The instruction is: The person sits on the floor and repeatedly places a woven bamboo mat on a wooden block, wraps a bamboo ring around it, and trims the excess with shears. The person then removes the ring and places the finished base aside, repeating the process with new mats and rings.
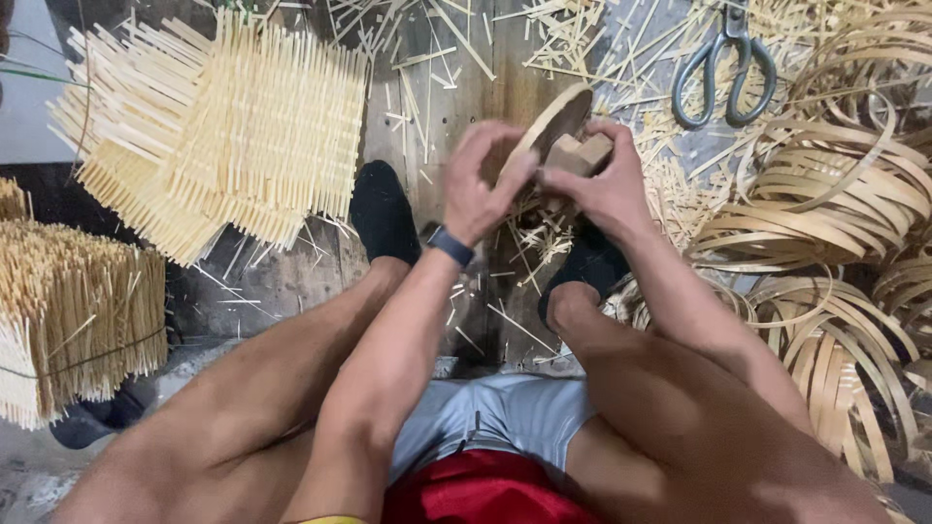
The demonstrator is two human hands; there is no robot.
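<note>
Left hand (481, 180) pinches bamboo hoop (551, 121) | right hand (607, 184) holds wood block (575, 153) tight | hoop looks light, bendy (grab its edge)

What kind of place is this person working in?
Probably a small bamboo-weaving workshop, worked seated on the floor. Woven slat mats lie ahead, coils of split strips pile up beside them, and scissors rest among offcuts. Both hands, left and right, hold a wooden piece.

Even, soft daylight falls from above, with little glare. Shadows are faint. The hands are slightly motion-blurred, and the edges bend with wide-angle distortion.
</note>
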